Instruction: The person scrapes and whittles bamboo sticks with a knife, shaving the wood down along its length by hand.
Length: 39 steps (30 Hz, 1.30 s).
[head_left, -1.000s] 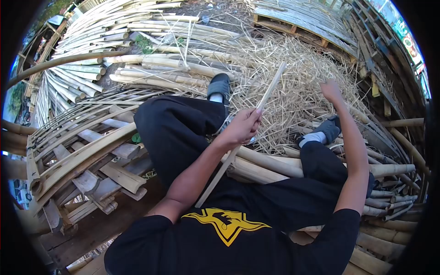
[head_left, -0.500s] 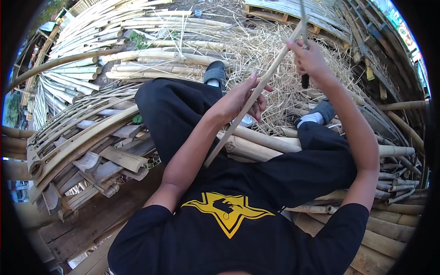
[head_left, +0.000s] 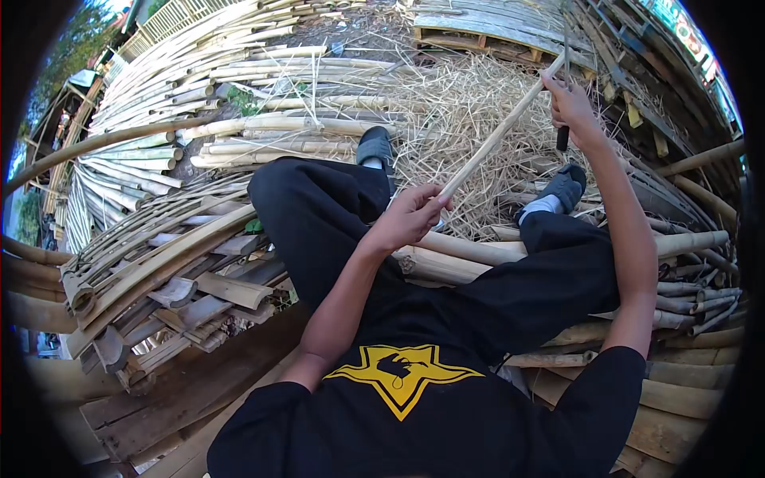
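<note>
Pale, the stick (head_left: 500, 137) slants above the straw (head_left: 454, 103), its far end to the right. The left hand (head_left: 408, 219) grips its near end; the right hand (head_left: 575, 113) holds a dark-handled knife (head_left: 562, 139), fingers near the stick's far end.

1. We see 1 strip (head_left: 502, 131): pale tan, long, narrow, approx. straight; held aslant over the straw (head_left: 446, 147), far end up & to the R.
2. We also have 1 knife (head_left: 562, 140): blk handle, thin dk blade; held approx. upright, handle down, blade up, nr strip's far end; contact unclear.
</note>
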Available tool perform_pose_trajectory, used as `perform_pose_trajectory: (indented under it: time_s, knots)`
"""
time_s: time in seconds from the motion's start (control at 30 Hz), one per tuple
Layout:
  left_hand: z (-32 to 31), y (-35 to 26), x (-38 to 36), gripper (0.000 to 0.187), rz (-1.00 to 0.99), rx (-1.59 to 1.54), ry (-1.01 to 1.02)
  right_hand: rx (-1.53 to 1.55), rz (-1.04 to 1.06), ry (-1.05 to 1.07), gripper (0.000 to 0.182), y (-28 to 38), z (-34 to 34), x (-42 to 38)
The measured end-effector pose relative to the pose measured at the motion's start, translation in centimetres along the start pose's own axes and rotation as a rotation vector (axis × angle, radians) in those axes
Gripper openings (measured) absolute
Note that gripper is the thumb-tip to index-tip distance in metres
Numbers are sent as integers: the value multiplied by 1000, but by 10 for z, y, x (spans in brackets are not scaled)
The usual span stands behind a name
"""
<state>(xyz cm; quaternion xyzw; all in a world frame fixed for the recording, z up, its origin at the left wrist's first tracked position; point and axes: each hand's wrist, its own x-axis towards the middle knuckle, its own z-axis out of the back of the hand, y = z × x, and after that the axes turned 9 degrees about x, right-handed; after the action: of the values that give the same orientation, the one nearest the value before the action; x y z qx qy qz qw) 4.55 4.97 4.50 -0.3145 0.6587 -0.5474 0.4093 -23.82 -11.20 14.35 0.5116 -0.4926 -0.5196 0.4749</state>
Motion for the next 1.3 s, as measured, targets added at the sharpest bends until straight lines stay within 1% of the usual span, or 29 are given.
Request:
perform_pose_trajectory:
  time_s: [0.03,0.1,0.17,0.23,0.27,0.33,0.43,0.47,0.5,0.57,0.6,0.63,0.67,0.7,0.73,0.8,0.83,0.9,0.93,0.97,1.0,1.03,1.1,1.13,1.17,1.2,1.23,1.27,1.3]
  knots:
    - [-1,1,1,24,13,-3,-16,1,-62,39,33,-1,-4,-4]
    - [-8,-4,0,25,19,-51,-57,-44,-77,69,34,-9,-16,-11]
    - [-13,-4,3,25,19,-106,-96,-200,-137,249,39,-12,-30,-22]
    - [-13,1,10,26,-55,-117,-151,-240,-165,261,37,-11,-46,-32]
    - [-15,1,13,26,-50,-111,-149,-234,-190,308,36,-10,-54,-41]
    - [-20,0,22,28,-159,-216,-173,-216,-227,395,37,-11,-67,-51]
    - [-26,-8,32,29,-142,-139,-230,-261,-139,429,41,-17,-81,-62]
    - [-27,-7,36,30,-180,-132,-214,-374,-46,405,40,-18,-85,-64]
    - [-28,-6,41,30,-179,-128,-213,-370,-45,404,40,-18,-86,-64]
    - [-31,-6,48,31,-175,13,-254,-427,58,395,37,-18,-86,-65]
    - [-33,-7,49,30,-216,74,-279,-425,56,394,37,-24,-83,-61]
    - [-31,-10,50,30,-215,76,-276,-498,211,403,35,-34,-79,-53]
    - [-26,-14,50,28,-228,185,-368,-570,367,407,32,-39,-74,-47]
    - [-21,-21,48,26,-240,295,-459,-568,364,401,32,-35,-71,-47]
    - [-16,-31,45,24,-315,462,-624,-619,263,398,30,-29,-67,-47]
    - [2,-48,44,23,-511,699,-849,-708,91,418,27,-12,-59,-53]
    - [12,-55,46,25,-647,836,-933,-698,84,418,27,-10,-55,-51]
    - [31,-73,48,35,-808,1223,-983,-777,86,442,26,-5,-44,-45]
    - [31,-80,48,35,-806,1229,-974,-782,66,467,25,3,-39,-48]
    - [30,-86,48,38,-830,1354,-945,-776,63,464,25,4,-34,-47]
    - [30,-90,50,43,-854,1476,-915,-841,101,517,24,5,-26,-43]
    - [31,-88,54,43,-854,1474,-912,-908,139,571,24,4,-18,-40]
    - [26,-88,59,48,-633,1443,-492,-942,183,561,24,3,-9,-40]
    - [21,-90,63,48,-407,1377,-366,-1008,245,585,25,3,-5,-39]
    - [18,-89,67,48,-409,1371,-369,-1074,310,608,26,4,-3,-39]
    - [19,-89,75,46,-363,1343,-264,-1082,311,607,26,6,-2,-40]
    - [20,-88,82,45,-317,1310,-159,-1044,256,553,28,7,-1,-42]
    - [21,-85,88,42,-397,1268,-154,-1006,200,499,30,8,0,-44]
    - [22,-82,94,42,-403,1258,-158,-1017,198,500,30,5,3,-42]
